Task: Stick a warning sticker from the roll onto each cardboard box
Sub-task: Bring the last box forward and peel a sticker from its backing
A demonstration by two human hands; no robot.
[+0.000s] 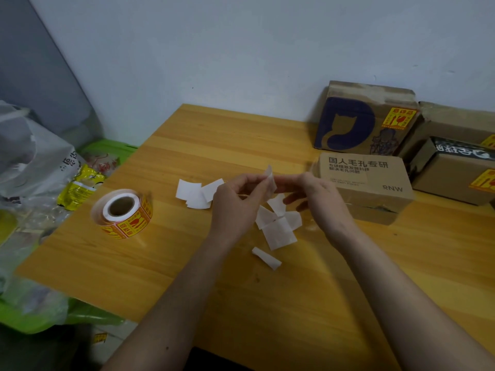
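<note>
Both hands are raised above the middle of the table (241, 129). The left hand (235, 199) pinches a small white piece of sticker paper (270, 178) between thumb and curled fingers; the piece stands roughly upright. The right hand (316, 196) meets it from the other side, fingertips at the paper's edge; motion blur hides the exact contact, though it appears to pinch too. Directly below the hands lies a scatter of white backing scraps (278, 226), with a second small cluster (197, 192) just left of the left hand. The sticker roll (122, 212), yellow with red print, stands on its side well to the left, near the table's left edge. Just right of the right hand sits a plain cardboard box (367, 183) printed "RNW", with no sticker visible on it. Behind it stands a box with a blue cat logo (361, 121) bearing a yellow sticker. Further right, two more boxes (455, 170) show yellow stickers, partly cropped. Plastic bags (32, 156) are piled left of the table.
</note>
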